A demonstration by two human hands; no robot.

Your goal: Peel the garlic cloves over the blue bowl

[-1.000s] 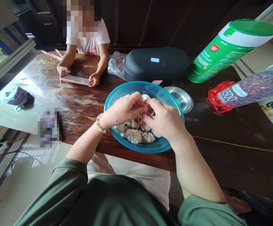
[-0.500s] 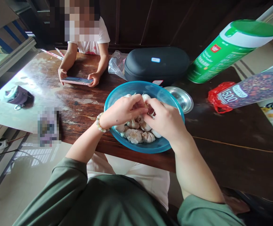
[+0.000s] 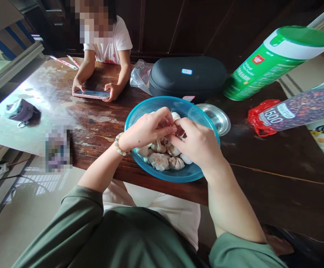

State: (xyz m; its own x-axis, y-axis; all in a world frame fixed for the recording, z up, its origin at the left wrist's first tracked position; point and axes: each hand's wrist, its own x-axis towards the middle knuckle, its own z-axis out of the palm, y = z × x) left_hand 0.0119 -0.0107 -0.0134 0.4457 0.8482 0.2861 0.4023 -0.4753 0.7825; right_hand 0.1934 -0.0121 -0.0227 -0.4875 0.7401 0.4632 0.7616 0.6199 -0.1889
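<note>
A blue plastic bowl (image 3: 162,103) sits on the dark wooden table (image 3: 279,156), holding several whole garlic bulbs and cloves (image 3: 159,161). Above it, my left hand (image 3: 147,129) and my right hand (image 3: 198,143) meet with their fingertips close together. Both hands pinch a pale garlic clove (image 3: 176,122), which my fingers partly hide. A beaded bracelet (image 3: 118,144) circles my left wrist. My hands hide the middle of the bowl.
Across the table, a person's hands (image 3: 92,89) hold a pink phone (image 3: 91,94). Nearby are a black zip case (image 3: 188,76), a steel dish (image 3: 214,119), a green canister (image 3: 270,63), a red plastic bag (image 3: 259,117), a spice packet (image 3: 298,106) and a small purple pouch (image 3: 21,110).
My hands stay over the bowl with only slight finger movement. The person across has lowered the phone flatter, and the whole view has shifted slightly.
</note>
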